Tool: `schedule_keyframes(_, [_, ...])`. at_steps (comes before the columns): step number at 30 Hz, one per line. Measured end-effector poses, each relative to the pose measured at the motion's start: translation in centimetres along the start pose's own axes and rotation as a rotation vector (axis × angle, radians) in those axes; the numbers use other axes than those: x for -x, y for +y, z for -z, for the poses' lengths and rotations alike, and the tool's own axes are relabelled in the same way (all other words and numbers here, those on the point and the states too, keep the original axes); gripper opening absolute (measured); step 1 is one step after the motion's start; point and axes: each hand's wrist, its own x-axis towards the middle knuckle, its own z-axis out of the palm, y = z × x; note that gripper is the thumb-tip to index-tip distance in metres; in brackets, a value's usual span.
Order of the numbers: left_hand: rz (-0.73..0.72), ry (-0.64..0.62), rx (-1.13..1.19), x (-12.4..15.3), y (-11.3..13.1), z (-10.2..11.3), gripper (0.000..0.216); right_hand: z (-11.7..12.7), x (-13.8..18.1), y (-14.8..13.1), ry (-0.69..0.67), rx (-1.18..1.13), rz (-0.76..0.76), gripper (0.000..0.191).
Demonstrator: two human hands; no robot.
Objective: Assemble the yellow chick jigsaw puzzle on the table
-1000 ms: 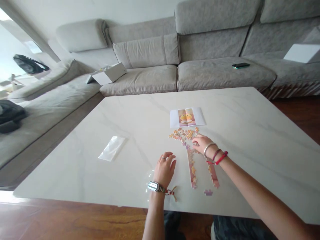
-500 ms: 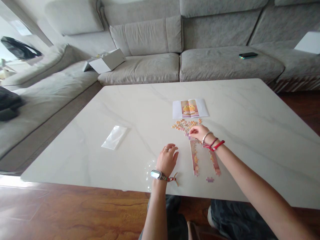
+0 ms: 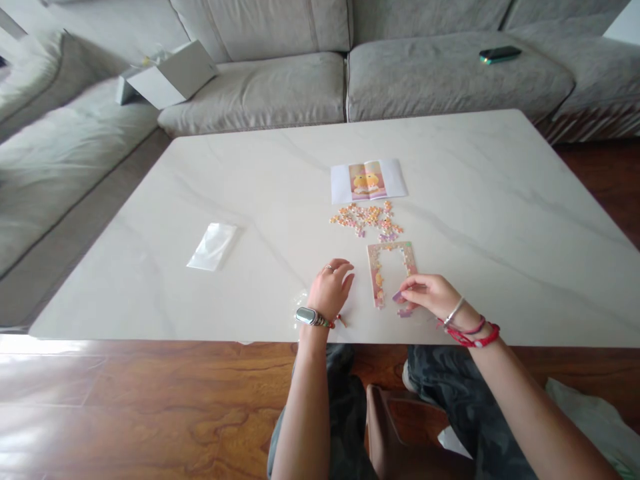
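Note:
Between the thumb and fingers of my right hand is a small purple puzzle piece. The hand is over the lower right of a partly joined puzzle border, which has a top and two sides. A loose purple piece lies just below the hand, on the table. My left hand rests on the table left of the border, fingers loosely curved and apart, holding nothing. Past the border lies a scattered pile of puzzle pieces, in orange, pink and purple.
Behind the pile a creased picture sheet lies on the marble-patterned table. A clear plastic bag is to the left. Beyond the table stands a grey sofa with a white box and a phone on it.
My right hand has moved from the pile's near edge back toward me, carrying a purple piece to the border's lower right. My left hand stays nearly in place. The view has tilted down.

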Motion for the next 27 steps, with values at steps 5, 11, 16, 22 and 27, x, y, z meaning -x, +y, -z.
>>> schedule_keyframes(5, [-0.029, -0.046, -0.004, -0.1, 0.1, 0.0, 0.020, -0.6, -0.2, 0.1, -0.029, -0.057, -0.022, 0.025])
schedule_keyframes(11, [-0.035, -0.072, -0.031, -0.4, 0.1, -0.1, 0.020, -0.4, -0.5, 0.6, -0.077, -0.140, -0.071, 0.022])
schedule_keyframes(16, [-0.035, -0.089, -0.066, -0.4, 0.1, -0.2, 0.020, 0.2, -0.5, 0.8, -0.094, -0.202, -0.006, 0.028])
schedule_keyframes(22, [-0.047, -0.107, -0.087, -0.5, 0.0, -0.3, 0.019, 1.5, 0.2, 1.4, -0.064, -0.192, -0.019, 0.021])
schedule_keyframes(27, [-0.068, -0.128, -0.092, -0.7, 0.3, -0.6, 0.019, 2.5, 1.1, 1.6, 0.051, -0.003, 0.018, 0.020])
